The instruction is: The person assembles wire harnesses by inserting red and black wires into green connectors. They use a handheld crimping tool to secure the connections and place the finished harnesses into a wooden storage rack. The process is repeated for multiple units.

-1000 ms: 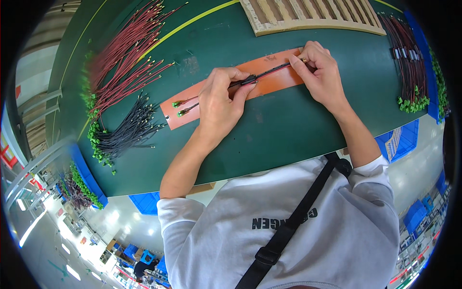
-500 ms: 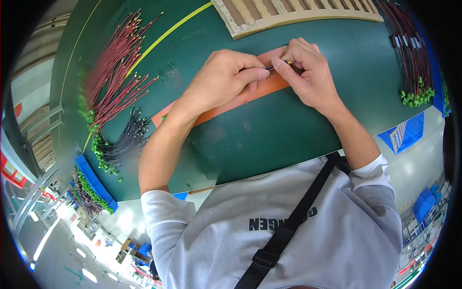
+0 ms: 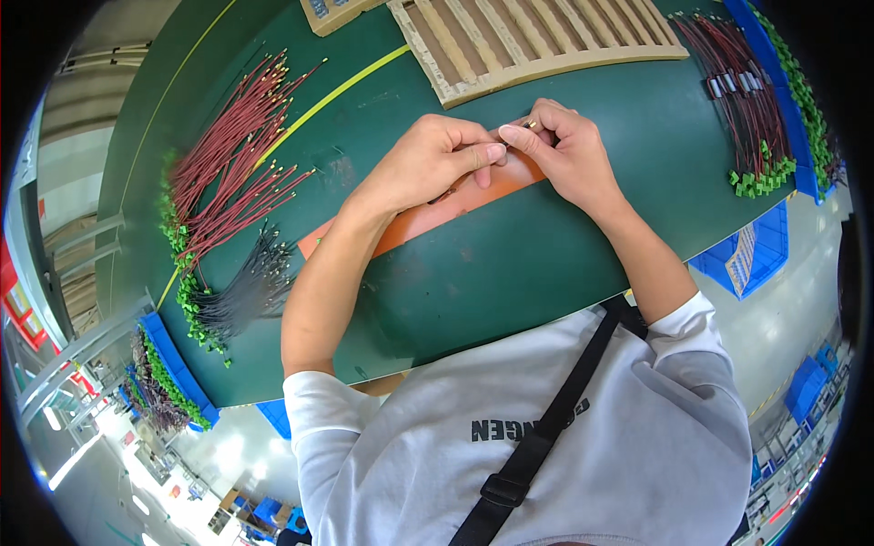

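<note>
My left hand (image 3: 428,166) and my right hand (image 3: 574,155) meet over a long orange strip (image 3: 464,206) lying slantwise on the green table. Thumbs and fingers of both hands pinch a thin dark wire; its small gold-coloured tip (image 3: 532,125) pokes out at my right fingers. Most of the wire is hidden by my fingers. At the left lie red wires (image 3: 228,146) with gold-coloured tips, beside a bunch of black wires (image 3: 248,287). Green connectors (image 3: 191,305) sit along the near ends of these bunches.
A slatted wooden rack (image 3: 555,76) lies beyond my hands, with another wooden piece (image 3: 341,13) at its left. Dark red wires with white sleeves (image 3: 739,84) lie at the right beside a blue bin (image 3: 781,86). Another blue bin (image 3: 177,364) hangs at the left table edge.
My hands have drawn a little closer together, and less of the wire shows between them. The whole view has shifted, so more of the wooden rack and right-hand bin appears.
</note>
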`<move>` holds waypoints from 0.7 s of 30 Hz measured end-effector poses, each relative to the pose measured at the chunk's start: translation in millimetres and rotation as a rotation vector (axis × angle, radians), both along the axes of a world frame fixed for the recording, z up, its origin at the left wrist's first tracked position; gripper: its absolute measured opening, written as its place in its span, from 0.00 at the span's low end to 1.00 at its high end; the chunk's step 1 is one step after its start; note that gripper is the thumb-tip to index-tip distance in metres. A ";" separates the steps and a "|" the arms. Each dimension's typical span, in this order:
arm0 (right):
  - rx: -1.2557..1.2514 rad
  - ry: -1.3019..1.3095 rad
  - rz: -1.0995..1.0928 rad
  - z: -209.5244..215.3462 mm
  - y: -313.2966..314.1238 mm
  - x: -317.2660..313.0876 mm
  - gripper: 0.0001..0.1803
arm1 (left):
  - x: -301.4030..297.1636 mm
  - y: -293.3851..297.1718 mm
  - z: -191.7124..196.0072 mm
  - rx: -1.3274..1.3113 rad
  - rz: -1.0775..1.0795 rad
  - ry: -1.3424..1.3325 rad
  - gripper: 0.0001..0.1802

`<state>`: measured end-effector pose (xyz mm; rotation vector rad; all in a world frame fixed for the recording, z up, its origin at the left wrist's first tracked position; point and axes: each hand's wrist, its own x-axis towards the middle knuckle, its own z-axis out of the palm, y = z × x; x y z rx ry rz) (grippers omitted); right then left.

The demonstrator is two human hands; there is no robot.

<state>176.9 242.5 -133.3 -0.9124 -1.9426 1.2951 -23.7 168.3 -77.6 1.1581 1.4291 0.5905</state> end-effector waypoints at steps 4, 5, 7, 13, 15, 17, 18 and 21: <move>-0.030 0.034 0.018 2.3 -1.3 -0.3 0.21 | -8.9 -4.7 -12.2 0.107 -0.077 0.002 0.12; -0.013 0.032 0.025 1.5 -1.1 -0.5 0.21 | -11.9 -8.9 -13.4 0.214 -0.021 0.022 0.12; 0.003 0.040 0.032 0.7 -1.4 0.0 0.20 | -22.5 -16.8 -13.1 0.427 0.088 0.066 0.13; 0.018 0.055 0.013 -3.4 -3.6 0.6 0.21 | -23.1 -83.8 5.2 0.451 0.077 0.475 0.19; 0.009 0.037 0.023 -2.0 -3.6 -0.6 0.21 | -3.3 -93.9 1.0 0.468 0.123 0.561 0.19; 0.104 0.098 0.019 -3.5 -5.1 -0.4 0.20 | 3.8 -94.0 -5.4 0.471 0.191 0.530 0.18; 0.152 0.128 0.016 -3.8 -6.0 -0.3 0.19 | 4.6 -94.8 -8.5 0.473 0.224 0.514 0.18; 0.530 0.256 0.073 5.5 -4.9 3.0 0.16 | -5.7 -99.7 -12.5 0.207 0.334 0.021 0.15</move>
